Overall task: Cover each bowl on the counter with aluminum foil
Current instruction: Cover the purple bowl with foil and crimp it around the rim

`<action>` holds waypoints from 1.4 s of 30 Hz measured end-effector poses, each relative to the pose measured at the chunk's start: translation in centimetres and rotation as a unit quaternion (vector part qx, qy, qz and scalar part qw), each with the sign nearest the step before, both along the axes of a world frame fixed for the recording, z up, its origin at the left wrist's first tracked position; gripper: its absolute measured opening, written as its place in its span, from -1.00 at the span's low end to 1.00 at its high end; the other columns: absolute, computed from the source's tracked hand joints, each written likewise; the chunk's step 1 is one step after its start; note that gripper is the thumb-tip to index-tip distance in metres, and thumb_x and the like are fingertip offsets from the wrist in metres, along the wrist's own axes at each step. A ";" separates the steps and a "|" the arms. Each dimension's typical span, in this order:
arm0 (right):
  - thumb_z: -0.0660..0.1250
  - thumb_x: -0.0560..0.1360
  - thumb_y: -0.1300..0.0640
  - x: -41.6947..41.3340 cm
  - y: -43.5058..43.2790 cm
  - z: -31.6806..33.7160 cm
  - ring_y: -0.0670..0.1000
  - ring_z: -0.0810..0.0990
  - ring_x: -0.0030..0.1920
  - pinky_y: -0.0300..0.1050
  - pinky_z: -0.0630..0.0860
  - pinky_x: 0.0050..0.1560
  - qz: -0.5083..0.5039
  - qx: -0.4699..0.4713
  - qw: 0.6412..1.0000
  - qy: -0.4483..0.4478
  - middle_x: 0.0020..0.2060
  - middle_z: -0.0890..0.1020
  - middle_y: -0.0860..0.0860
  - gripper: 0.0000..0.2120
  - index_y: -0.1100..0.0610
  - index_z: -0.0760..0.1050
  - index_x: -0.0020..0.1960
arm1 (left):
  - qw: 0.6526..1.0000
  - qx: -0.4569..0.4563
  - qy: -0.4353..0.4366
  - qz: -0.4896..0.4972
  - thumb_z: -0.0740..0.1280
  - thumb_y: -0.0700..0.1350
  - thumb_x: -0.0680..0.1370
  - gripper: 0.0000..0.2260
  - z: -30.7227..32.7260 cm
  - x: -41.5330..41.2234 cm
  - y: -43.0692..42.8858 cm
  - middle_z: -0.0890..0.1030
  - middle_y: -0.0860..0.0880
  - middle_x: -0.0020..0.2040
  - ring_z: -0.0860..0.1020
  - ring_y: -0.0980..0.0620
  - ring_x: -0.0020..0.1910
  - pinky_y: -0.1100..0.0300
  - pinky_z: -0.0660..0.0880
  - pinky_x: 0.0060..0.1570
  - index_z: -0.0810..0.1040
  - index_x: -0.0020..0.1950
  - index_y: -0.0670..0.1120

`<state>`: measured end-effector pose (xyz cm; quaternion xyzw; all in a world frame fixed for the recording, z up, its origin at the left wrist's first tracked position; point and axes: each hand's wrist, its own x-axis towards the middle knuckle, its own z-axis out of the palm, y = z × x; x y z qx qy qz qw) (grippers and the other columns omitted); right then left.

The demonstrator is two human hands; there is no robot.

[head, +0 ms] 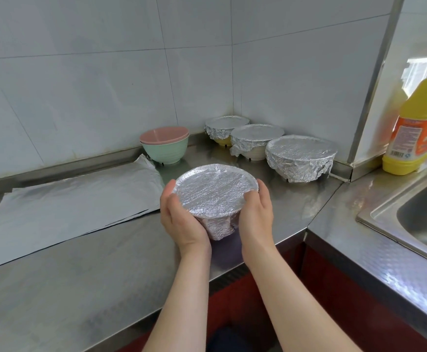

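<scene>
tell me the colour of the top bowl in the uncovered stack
Pink: the round pink bowl sits inside a mint green bowl, head view.

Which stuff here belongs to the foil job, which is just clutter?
Job: foil-wrapped bowl held by left hand and right hand; three covered bowls; uncovered pink bowl nested in green bowl; foil sheets.
Lying about: yellow bottle; sink.

It was a kitchen. A stainless steel counter [80,275] ran along white wall tiles [80,85] into a corner. A steel sink [423,219] was set into it at the right, a yellow detergent bottle [410,133] stood beside the sink, and stacked bowls [165,148] sat by the wall.
</scene>
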<state>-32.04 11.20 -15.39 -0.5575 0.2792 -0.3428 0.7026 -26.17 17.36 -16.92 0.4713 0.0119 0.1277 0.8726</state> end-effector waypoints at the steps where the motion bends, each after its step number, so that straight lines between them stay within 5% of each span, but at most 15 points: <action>1: 0.07 0.59 0.13 -0.1 -0.3 0.1 -0.09 0.32 0.40 -0.03 0.26 0.43 0.002 -0.002 1.000 0.002 0.43 0.35 -0.11 -0.51 -0.02 0.22 0.52 | 1.000 0.019 0.001 -0.023 0.17 -0.03 0.51 -0.72 0.0 0.1 0.2 0.58 -0.03 0.24 0.53 0.02 0.24 -0.05 0.43 0.30 0.57 0.15 0.05; 6: 0.18 0.57 0.00 -1.3 -1.9 0.3 -0.06 0.35 0.33 -0.04 0.27 0.37 0.001 -0.035 0.999 0.038 0.36 0.38 -0.07 -0.56 -0.05 0.30 0.45 | 0.989 0.137 -0.018 -0.056 0.15 -0.05 0.63 -0.69 0.7 -0.1 2.8 0.50 0.09 0.33 0.43 0.16 0.33 0.11 0.31 0.40 0.49 0.34 0.02; 11: 0.18 0.59 0.07 -2.5 -2.9 0.4 -0.07 0.54 -0.05 -0.09 0.49 0.01 0.030 -0.014 0.999 0.037 0.03 0.57 -0.02 -0.79 0.02 0.48 0.19 | 0.964 0.231 -0.064 -0.116 0.19 -0.07 0.62 -0.76 0.9 -0.3 5.2 0.62 0.15 0.14 0.52 0.26 0.17 0.30 0.38 0.18 0.63 0.14 0.01; 18: 0.15 0.62 -0.04 -2.9 -6.1 1.0 -0.03 0.43 0.35 0.01 0.36 0.38 0.001 0.002 1.000 0.015 0.35 0.48 -0.03 -0.60 0.01 0.36 0.43 | 0.955 0.272 -0.101 -0.068 0.24 -0.12 0.57 -0.82 0.9 -0.8 5.8 0.62 0.11 -0.26 0.56 0.15 -0.21 0.03 0.54 -0.04 0.64 -0.06 0.03; 24: 0.08 0.65 -0.10 -3.5 -4.0 0.3 -0.15 0.27 0.42 -0.14 0.19 0.42 0.001 -0.009 1.000 0.006 0.45 0.32 -0.16 -0.54 -0.01 0.25 0.51 | 0.949 0.238 -0.045 -0.204 0.18 -0.04 0.64 -0.64 1.4 1.4 3.9 0.39 0.14 0.41 0.32 0.21 0.39 0.14 0.20 0.45 0.38 0.45 0.03; 28: 0.04 0.67 -0.05 -1.9 -2.5 0.3 -0.24 0.22 0.30 -0.26 0.16 0.24 0.000 0.002 1.000 -0.016 0.48 0.26 -0.16 -0.55 -0.04 0.18 0.54 | 0.942 0.206 0.011 -0.267 0.29 0.31 0.44 -0.39 -0.2 2.7 2.3 0.45 0.10 0.41 0.38 0.12 0.40 -0.04 0.23 0.45 0.43 0.42 0.06; 32: 0.02 0.66 -0.08 -1.1 -3.5 0.5 -0.18 0.23 0.39 -0.20 0.18 0.33 0.005 0.012 1.000 -0.012 0.48 0.26 -0.16 -0.54 -0.04 0.17 0.54 | 0.955 0.194 -0.005 -0.224 0.25 0.10 0.53 -0.56 0.6 1.5 2.4 0.44 0.10 0.39 0.38 0.17 0.36 0.13 0.25 0.42 0.42 0.40 0.03; 35: 0.03 0.66 -0.06 -2.0 -5.0 0.7 -0.20 0.26 0.34 -0.21 0.18 0.30 -0.018 -0.041 0.999 0.009 0.33 0.32 -0.24 -0.55 0.00 0.22 0.52 | 0.960 0.232 -0.025 -0.158 0.23 -0.07 0.62 -0.74 1.3 1.2 3.5 0.49 0.07 0.30 0.44 0.17 0.25 0.22 0.32 0.29 0.47 0.31 0.02; 39: 0.16 0.61 0.04 -3.0 -6.3 0.4 -0.06 0.50 0.08 -0.17 0.41 0.07 -0.036 -0.082 0.996 0.023 0.04 0.55 -0.09 -0.76 0.03 0.52 0.19 | 0.935 0.318 -0.061 -0.143 0.30 -0.05 0.58 -0.87 1.8 0.7 4.4 0.58 0.09 -0.05 0.53 0.10 -0.08 0.01 0.49 0.12 0.58 0.09 0.00; 42: 0.22 0.57 0.10 -2.4 -6.5 0.2 0.02 0.58 0.09 0.01 0.51 0.20 -0.025 -0.067 0.997 0.029 0.01 0.63 -0.01 -0.83 0.04 0.57 0.08 | 0.922 0.345 -0.070 -0.160 0.36 -0.08 0.54 -0.86 1.6 0.7 3.8 0.55 0.04 -0.18 0.53 0.05 -0.18 -0.09 0.54 0.09 0.60 0.09 0.01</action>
